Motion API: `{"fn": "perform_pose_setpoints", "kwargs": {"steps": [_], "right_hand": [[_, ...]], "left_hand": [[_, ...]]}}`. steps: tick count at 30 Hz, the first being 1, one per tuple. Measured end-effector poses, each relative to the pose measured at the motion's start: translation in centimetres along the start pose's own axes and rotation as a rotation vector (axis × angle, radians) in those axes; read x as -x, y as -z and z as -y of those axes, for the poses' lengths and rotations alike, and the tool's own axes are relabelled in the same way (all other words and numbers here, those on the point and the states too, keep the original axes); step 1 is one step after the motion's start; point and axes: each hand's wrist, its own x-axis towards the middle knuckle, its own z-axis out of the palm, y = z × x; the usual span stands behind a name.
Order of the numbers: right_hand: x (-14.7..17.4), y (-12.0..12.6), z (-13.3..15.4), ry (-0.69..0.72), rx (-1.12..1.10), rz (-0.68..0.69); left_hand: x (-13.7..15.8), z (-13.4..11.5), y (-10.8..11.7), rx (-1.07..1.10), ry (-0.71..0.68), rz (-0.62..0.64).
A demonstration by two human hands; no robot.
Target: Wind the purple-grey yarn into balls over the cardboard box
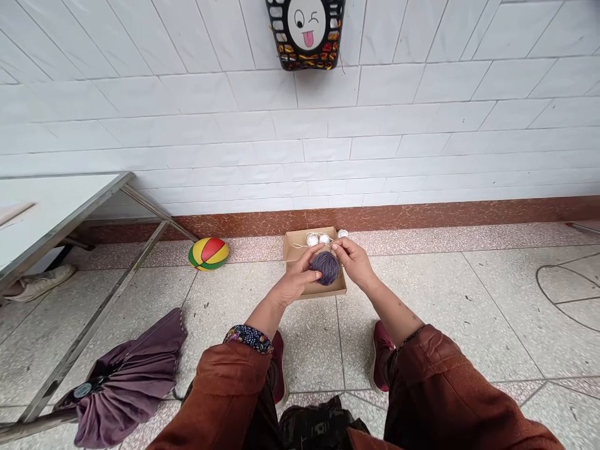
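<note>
Yarn, a purple ball [325, 267] of it, sits between my hands above the cardboard box [293, 244] on the floor. My left hand [300, 278] cups its left side, fingers curled against the wool. My right hand [352, 261] is at the ball's two o'clock, fingertips pinched together on a thin pale strand. Inside the box at twelve o'clock lie small white yarn balls [312, 239], just beyond my knuckles. The box's far edge is near the red skirting of the white tiled wall [422, 137]. At nine o'clock, well apart, a striped toy ball [209, 253] rests on the tiles. Further left stands a metal-legged table [60, 206], and at seven o'clock a folded purple umbrella [126, 381] lies beside my knee. Bare floor [469, 300] opens from three to five o'clock. A black basket [307, 34] hangs high on the wall.
</note>
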Motion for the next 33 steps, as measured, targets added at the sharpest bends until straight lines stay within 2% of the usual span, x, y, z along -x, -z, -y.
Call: {"fn": "perform_pose_setpoints", "kwargs": {"steps": [5,8,12,17,20,23,25,27,33], "right_hand": [[0.2,-0.6,-1.3,-0.115,-0.064,0.094],[0.5,-1.0,-2.0,-0.156,-0.041,0.146],[1.0,-1.3,-2.8,-0.148,0.093,0.253],[1.8,-1.5,-2.2,-0.009,0.214,0.366],[2.2,-1.4,-0.9,0.101,0.206,0.455],[2.2,-1.0,0.9,0.175,0.126,0.511],[1.9,-0.5,1.9,0.189,0.063,0.481],[1.5,0.0,2.5,0.206,0.030,0.389],[0.0,0.7,1.6,0.233,0.063,0.100]], "left_hand": [[-0.1,-0.2,-0.9,0.147,0.025,0.075],[-0.2,-0.2,-0.9,0.222,0.003,0.061],[-0.5,-0.2,-0.3,0.264,-0.050,-0.065],[-1.0,-0.3,0.8,0.219,-0.106,-0.223],[-1.3,-0.2,1.4,0.128,-0.135,-0.365],[-1.5,0.1,2.0,-0.055,-0.163,-0.476],[-1.6,0.4,2.3,-0.181,-0.155,-0.482],[-1.5,0.6,2.5,-0.262,-0.131,-0.442],[-0.7,0.7,2.1,-0.285,-0.057,-0.200]]}}
